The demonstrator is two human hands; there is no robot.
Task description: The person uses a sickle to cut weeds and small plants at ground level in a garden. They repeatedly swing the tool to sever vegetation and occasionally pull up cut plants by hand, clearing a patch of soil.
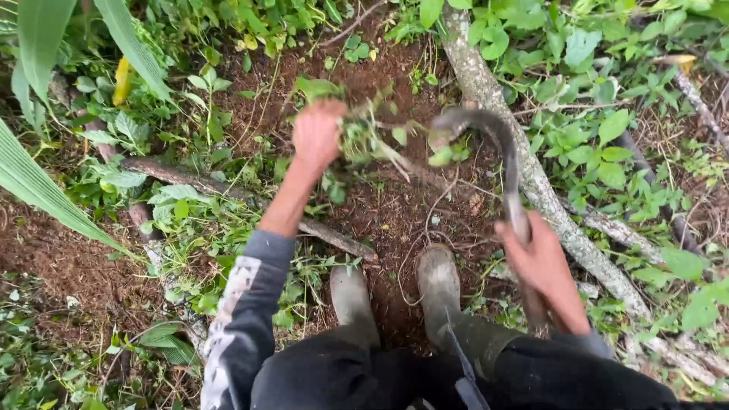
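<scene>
While the left hand [317, 135] is closed around a bunch of green weeds with pale stems [367, 137], holding it up over a patch of bare reddish-brown soil [380, 220], the right hand [541, 262] is wrapped tight around the handle of a curved, dark metal sickle [486, 133]. The sickle's blade arches up from the right hand and hooks over to the left, its tip just beside the gripped weeds. Both arms wear dark sleeves, the left one [244, 304] with a white pattern down its side. Below the hands, two muddy grey rubber boots [395, 292] stand side by side on the soil. A pale, lichen-spotted fallen branch [531, 175] runs diagonally from the top centre to the lower right, passing behind the sickle. A thinner brown stick [190, 178] lies on the ground at left, among leafy green undergrowth [592, 99].
</scene>
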